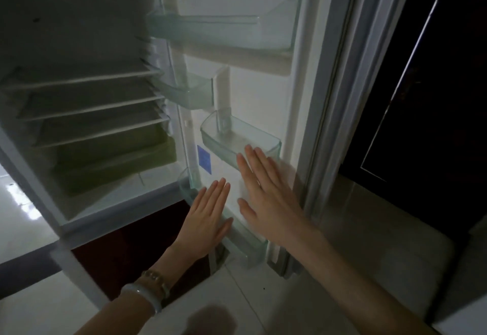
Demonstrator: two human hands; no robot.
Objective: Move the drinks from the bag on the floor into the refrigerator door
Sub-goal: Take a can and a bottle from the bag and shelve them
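Note:
The refrigerator door point(253, 92) stands open, its white inner side facing me. It carries clear plastic bins: a wide top bin point(224, 32), a small bin point(189, 89), a middle bin point(237, 137) and a bottom bin point(245, 240). All look empty. My left hand point(208, 218) is held flat, fingers apart, over the bottom bin's left end. My right hand point(266, 197) is spread flat in front of the door just below the middle bin. Neither hand holds anything. No bag or drinks are in view.
The fridge cavity point(87, 92) at left has several bare shelves and a greenish drawer point(118, 161). A dark red lower door point(126, 245) sits below. Pale floor tiles point(237, 303) lie underfoot. A dark window or glass panel point(427, 97) fills the right.

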